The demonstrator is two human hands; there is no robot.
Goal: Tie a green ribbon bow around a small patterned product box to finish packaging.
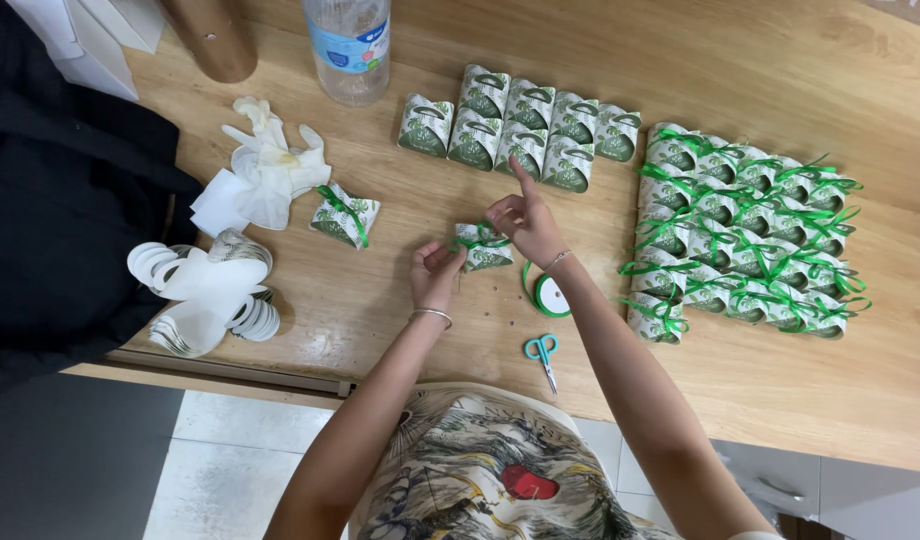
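Pinching green ribbon ends, left hand and right hand grips closed, small box between them

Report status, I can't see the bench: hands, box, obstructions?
Left hand and right hand both pinching green ribbon on small favour box. Ribbon spool and scissors close by, not obstructing.

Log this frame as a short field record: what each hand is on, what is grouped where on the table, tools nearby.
left hand: pinches the near-left side of a small green-and-white box
right hand: at the box's green ribbon, forefinger raised
ribboned boxes: packed block, right of the hands
unribboned boxes: two rows, far side
single ribboned box: left of the hands
ribbon spool: beside the right wrist
scissors: teal handles, near edge
flat blanks: stacked far left
surface: wooden table
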